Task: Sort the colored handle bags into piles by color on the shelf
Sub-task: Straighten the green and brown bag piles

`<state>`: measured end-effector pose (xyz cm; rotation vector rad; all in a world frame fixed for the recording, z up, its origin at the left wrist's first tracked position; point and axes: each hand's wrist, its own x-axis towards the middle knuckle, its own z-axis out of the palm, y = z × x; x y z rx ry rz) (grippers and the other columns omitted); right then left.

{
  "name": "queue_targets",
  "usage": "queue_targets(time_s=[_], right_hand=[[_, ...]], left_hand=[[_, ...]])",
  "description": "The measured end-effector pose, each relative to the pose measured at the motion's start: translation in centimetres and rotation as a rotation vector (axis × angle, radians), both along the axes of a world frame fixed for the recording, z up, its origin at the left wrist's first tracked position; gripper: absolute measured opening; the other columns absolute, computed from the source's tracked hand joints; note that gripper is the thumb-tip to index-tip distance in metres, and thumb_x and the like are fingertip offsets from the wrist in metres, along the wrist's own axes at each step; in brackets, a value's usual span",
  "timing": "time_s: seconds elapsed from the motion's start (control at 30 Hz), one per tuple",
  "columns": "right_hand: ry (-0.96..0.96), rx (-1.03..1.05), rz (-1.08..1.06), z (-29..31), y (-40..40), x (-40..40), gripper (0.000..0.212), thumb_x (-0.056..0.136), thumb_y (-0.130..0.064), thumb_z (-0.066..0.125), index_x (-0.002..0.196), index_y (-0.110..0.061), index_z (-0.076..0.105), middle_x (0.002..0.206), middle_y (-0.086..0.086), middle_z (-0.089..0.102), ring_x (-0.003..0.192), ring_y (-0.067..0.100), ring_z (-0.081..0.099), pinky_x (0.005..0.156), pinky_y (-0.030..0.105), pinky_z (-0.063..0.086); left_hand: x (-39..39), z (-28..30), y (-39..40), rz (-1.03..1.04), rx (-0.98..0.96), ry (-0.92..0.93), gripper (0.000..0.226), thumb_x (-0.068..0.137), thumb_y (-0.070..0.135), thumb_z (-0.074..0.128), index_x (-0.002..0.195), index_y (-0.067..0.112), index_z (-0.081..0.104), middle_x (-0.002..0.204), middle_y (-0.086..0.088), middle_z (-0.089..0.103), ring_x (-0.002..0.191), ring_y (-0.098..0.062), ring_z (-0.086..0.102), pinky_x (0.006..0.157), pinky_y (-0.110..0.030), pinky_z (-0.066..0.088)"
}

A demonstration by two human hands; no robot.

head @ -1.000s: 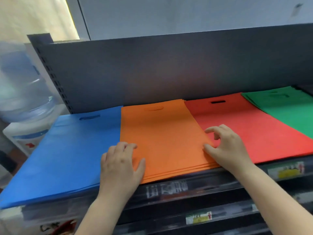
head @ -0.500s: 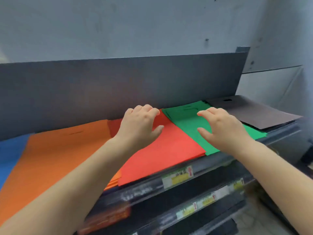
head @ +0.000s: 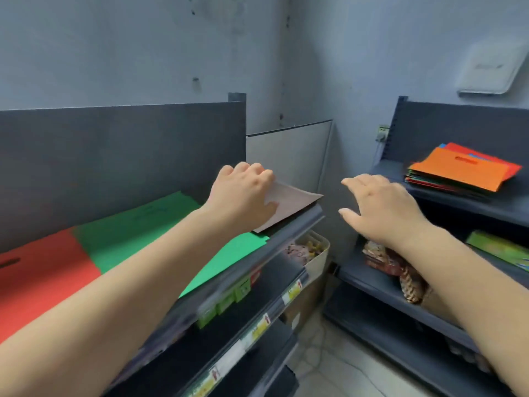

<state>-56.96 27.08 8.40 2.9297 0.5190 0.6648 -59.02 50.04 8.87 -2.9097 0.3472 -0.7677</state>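
Observation:
On the top shelf (head: 289,239) in front of me lie sorted piles: a red pile (head: 37,279) at the left, a green pile (head: 137,230) beside it, and a brown-grey pile (head: 292,202) at the shelf's right end. My left hand (head: 243,196) hovers over the brown-grey pile with fingers curled, holding nothing. My right hand (head: 380,207) floats in the gap between the two shelf units, fingers spread and empty. A mixed stack of bags (head: 461,173), orange on top with red and blue beneath, rests on the right-hand shelf unit.
A dark back panel (head: 114,156) rises behind the piles. Lower shelves carry price tags (head: 292,290) and a bin of goods (head: 312,250). The right shelf unit (head: 469,207) holds packaged items (head: 400,270) below. A white wall box (head: 489,70) hangs at the upper right.
My view has swung right, from the blue and orange piles to the shelf's right end. Both hands moved right: the left now over the brown-grey pile, the right off the shelf into the gap.

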Motion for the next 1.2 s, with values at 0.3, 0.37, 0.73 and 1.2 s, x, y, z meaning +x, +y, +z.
queue_targets(time_s=[0.3,0.37,0.73,1.2], right_hand=[[0.031,-0.005,-0.362,0.6,-12.9,7.5,0.056,0.093,-0.044,0.048,0.141,-0.018,0.036,0.142,0.002,0.043,0.13,0.024,0.039,0.1,0.039,0.036],[0.037,0.015,-0.428,1.0,-15.2,9.2,0.056,0.093,-0.044,0.048,0.142,-0.019,0.036,0.142,0.003,0.043,0.129,0.025,0.038,0.099,0.039,0.035],[0.028,0.128,-0.648,-0.3,-24.9,17.8,0.054,0.095,-0.045,0.045,0.141,-0.019,0.036,0.141,0.002,0.044,0.13,0.025,0.038,0.101,0.043,0.035],[0.074,0.203,-0.695,-3.8,-39.7,30.8,0.055,0.096,-0.044,0.044,0.143,-0.017,0.035,0.142,0.003,0.044,0.128,0.025,0.041,0.1,0.041,0.036]], left_hand=[[15.2,0.9,-12.5,-0.248,0.062,0.037,0.05,0.09,0.051,0.047,0.127,0.017,0.048,0.129,-0.002,0.051,0.119,-0.025,0.046,0.094,-0.036,0.034],[18.2,1.3,-14.9,-0.297,0.073,0.032,0.049,0.091,0.05,0.046,0.129,0.018,0.047,0.129,-0.002,0.051,0.119,-0.025,0.046,0.093,-0.036,0.034],[31.4,1.2,-27.8,-0.511,0.126,0.021,0.047,0.093,0.046,0.044,0.131,0.019,0.044,0.131,0.0,0.049,0.121,-0.023,0.044,0.097,-0.034,0.033],[46.1,-4.1,-43.7,-0.545,0.159,0.128,0.044,0.093,0.044,0.045,0.129,0.018,0.044,0.128,-0.001,0.05,0.118,-0.023,0.045,0.093,-0.033,0.035]])
